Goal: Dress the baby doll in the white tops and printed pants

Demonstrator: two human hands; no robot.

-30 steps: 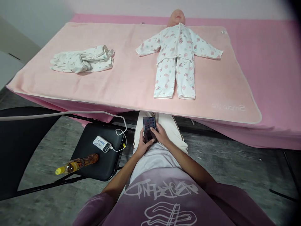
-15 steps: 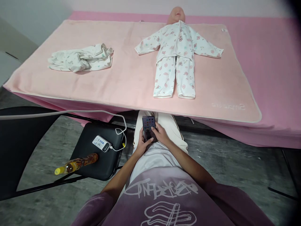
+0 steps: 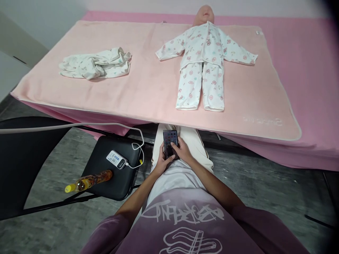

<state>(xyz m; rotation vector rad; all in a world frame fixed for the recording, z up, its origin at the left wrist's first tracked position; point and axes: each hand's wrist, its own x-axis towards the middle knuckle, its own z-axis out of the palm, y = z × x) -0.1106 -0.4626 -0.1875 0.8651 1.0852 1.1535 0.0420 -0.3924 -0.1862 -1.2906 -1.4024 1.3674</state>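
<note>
A dark smartphone (image 3: pixel 170 138) with app icons lit on its screen rests over my lap. My left hand (image 3: pixel 162 162) is wrapped round its left side, thumb at the lower screen. On the right side my right hand (image 3: pixel 183 151) holds it too, with the thumb over the middle of the screen. Beyond, on the table, a doll (image 3: pixel 205 14) lies on its back in a white patterned top (image 3: pixel 202 44) and matching trousers (image 3: pixel 213 86), sleeves spread out. A crumpled white patterned garment (image 3: pixel 95 65) lies to the left of it.
The pink mat (image 3: pixel 148 95) covers much of the table, its front edge just beyond my knees. At my left, a black chair (image 3: pixel 116 185) bears a white power bank (image 3: pixel 116 159) with a cable (image 3: pixel 140 141) and a yellow-capped bottle (image 3: pixel 90 181).
The view has shifted slightly, so the table, doll and chair appear a little further right. Both hands keep their hold on the phone.
</note>
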